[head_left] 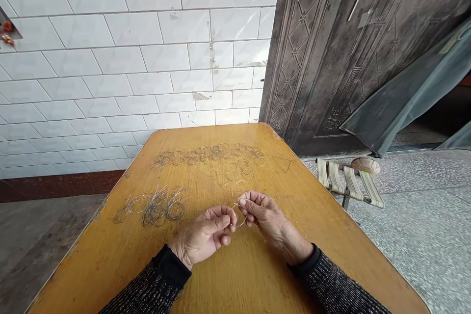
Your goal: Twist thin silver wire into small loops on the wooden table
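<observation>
Both the left hand (204,235) and right hand (263,213) pinch one wire loop (238,203) above the table (257,274); loose wire rings (158,206) lie left, linked rings (209,154) beyond, a stool (348,179) right.

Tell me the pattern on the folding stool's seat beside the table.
The small folding stool has a striped fabric seat, cream with olive-grey bands, seen in the head view.

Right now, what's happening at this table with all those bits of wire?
A person sits at a wooden table, working a thin wire loop between both hands. The left hand and right hand pinch it together just above the tabletop. To the left lies a tangled pile of wire. Farther back, a row of wire rings lies spread along the table's far edge. A folding stool stands on the floor to the right.
</observation>
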The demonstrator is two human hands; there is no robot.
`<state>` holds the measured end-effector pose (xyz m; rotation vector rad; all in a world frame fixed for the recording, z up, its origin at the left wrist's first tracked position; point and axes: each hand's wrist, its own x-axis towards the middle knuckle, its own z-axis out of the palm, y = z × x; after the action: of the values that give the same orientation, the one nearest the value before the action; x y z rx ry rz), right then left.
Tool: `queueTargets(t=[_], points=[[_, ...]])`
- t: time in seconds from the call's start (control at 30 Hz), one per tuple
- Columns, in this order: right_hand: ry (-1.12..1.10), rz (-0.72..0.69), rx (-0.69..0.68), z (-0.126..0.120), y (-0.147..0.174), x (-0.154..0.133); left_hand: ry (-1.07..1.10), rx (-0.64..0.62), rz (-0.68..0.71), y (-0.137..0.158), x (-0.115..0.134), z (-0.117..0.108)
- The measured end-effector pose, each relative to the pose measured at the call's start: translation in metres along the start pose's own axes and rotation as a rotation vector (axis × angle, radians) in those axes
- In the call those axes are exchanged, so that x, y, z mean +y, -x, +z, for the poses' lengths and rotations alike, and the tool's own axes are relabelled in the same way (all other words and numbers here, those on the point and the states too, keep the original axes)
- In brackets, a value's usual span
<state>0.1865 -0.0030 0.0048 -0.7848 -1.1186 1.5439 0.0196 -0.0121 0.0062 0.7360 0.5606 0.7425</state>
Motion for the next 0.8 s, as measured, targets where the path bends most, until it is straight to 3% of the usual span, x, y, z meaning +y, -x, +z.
queueTargets(t=[0.37,0.63,0.8], points=[[-0.096,0.08,0.012,0.005,0.0,0.003,0.021,0.137,0.135,-0.007,-0.008,-0.003],[0.094,-0.004,0.058,0.002,0.0,0.002,-0.21,0.15,0.079,-0.005,0.004,-0.005],[0.164,0.002,0.057,0.009,-0.001,0.007,-0.34,0.259,0.139,-0.006,0.001,0.0]])
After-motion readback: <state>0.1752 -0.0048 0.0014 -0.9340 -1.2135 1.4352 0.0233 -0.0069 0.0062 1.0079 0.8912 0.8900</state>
